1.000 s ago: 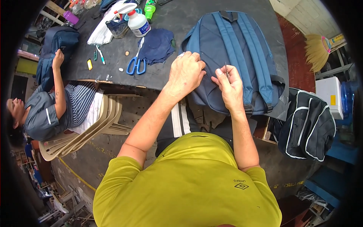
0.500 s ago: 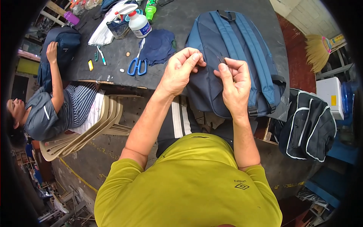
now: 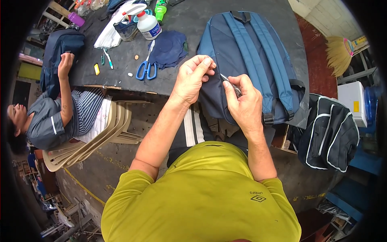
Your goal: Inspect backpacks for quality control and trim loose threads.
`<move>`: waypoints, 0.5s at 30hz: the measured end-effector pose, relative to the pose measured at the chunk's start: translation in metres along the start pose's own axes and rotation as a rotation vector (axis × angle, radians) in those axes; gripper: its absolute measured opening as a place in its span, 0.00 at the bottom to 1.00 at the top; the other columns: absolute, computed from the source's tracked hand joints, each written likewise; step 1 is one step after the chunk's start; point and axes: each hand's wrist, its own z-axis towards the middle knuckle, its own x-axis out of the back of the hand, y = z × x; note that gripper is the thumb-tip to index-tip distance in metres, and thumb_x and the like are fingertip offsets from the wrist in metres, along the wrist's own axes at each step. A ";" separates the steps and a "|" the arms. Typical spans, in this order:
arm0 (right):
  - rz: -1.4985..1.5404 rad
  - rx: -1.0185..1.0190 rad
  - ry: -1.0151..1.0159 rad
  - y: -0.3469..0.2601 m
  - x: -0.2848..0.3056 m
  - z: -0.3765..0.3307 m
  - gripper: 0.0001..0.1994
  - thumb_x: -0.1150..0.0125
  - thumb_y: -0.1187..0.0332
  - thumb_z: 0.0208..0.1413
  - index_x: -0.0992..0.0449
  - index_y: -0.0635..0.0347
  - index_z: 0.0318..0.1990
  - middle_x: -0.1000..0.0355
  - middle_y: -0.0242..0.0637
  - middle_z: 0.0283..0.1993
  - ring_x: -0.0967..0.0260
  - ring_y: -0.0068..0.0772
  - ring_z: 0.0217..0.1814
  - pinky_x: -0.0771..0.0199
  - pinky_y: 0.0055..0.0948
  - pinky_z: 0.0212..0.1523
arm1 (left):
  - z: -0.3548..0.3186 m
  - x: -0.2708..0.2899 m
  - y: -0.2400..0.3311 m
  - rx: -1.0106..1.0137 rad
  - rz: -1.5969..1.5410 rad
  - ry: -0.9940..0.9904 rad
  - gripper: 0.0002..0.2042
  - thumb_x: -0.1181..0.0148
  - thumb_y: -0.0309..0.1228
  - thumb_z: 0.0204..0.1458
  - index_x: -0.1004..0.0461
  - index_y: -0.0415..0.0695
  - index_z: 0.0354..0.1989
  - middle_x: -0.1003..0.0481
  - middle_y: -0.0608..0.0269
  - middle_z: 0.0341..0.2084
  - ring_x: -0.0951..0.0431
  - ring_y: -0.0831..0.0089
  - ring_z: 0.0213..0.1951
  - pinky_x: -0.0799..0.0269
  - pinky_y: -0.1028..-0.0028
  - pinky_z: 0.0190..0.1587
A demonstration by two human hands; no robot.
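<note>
1. The blue backpack [image 3: 250, 56] lies strap-side up on the black table [image 3: 187, 22], beneath and beyond the right hand [image 3: 244, 99].
2. That hand grasps a small metal tool [image 3: 224, 77], its tip pointing up-left, toward the left hand [image 3: 193, 78].
3. The left hand's thumb and fingertips pinch together beside the backpack; I cannot tell whether they hold anything.
4. Left of the left hand lie blue-handled scissors [image 3: 146, 69] and dark cloth [image 3: 167, 49].

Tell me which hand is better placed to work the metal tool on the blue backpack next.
Right, most likely. The right hand holds the metal tool, its tip over the blue backpack. The left hand is pinched shut, with no tool showing there.
</note>
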 end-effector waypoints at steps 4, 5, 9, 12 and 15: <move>0.004 -0.005 -0.007 0.002 -0.001 -0.001 0.08 0.27 0.71 0.65 0.20 0.64 0.44 0.17 0.40 0.35 0.23 0.30 0.30 0.24 0.32 0.32 | 0.000 -0.003 0.000 0.009 0.002 0.010 0.10 0.33 0.41 0.70 0.17 0.48 0.46 0.17 0.75 0.40 0.22 0.86 0.39 0.32 0.81 0.42; 0.005 -0.004 -0.006 0.003 -0.001 0.000 0.08 0.27 0.71 0.65 0.20 0.64 0.44 0.17 0.40 0.35 0.23 0.30 0.30 0.24 0.32 0.32 | 0.001 -0.001 -0.001 0.012 0.001 -0.003 0.09 0.33 0.40 0.71 0.17 0.48 0.47 0.17 0.73 0.41 0.22 0.85 0.39 0.31 0.82 0.42; -0.015 0.009 -0.009 0.004 -0.002 0.001 0.08 0.27 0.71 0.65 0.20 0.64 0.44 0.18 0.42 0.35 0.22 0.34 0.30 0.23 0.33 0.33 | 0.000 -0.005 -0.001 0.001 0.015 -0.002 0.09 0.33 0.40 0.70 0.16 0.48 0.45 0.16 0.74 0.39 0.23 0.86 0.38 0.32 0.81 0.42; -0.034 -0.013 -0.026 0.002 -0.002 0.002 0.09 0.27 0.70 0.65 0.20 0.65 0.44 0.17 0.44 0.36 0.18 0.39 0.33 0.21 0.35 0.37 | -0.001 -0.007 0.000 -0.003 0.028 -0.004 0.09 0.33 0.39 0.70 0.16 0.47 0.45 0.16 0.74 0.39 0.23 0.86 0.37 0.32 0.81 0.42; -0.034 -0.022 -0.028 0.003 -0.003 0.002 0.09 0.27 0.70 0.65 0.20 0.65 0.44 0.16 0.45 0.37 0.15 0.44 0.37 0.19 0.37 0.40 | -0.001 -0.008 0.000 0.003 0.027 0.013 0.09 0.32 0.39 0.70 0.16 0.46 0.46 0.16 0.73 0.39 0.23 0.85 0.37 0.32 0.82 0.42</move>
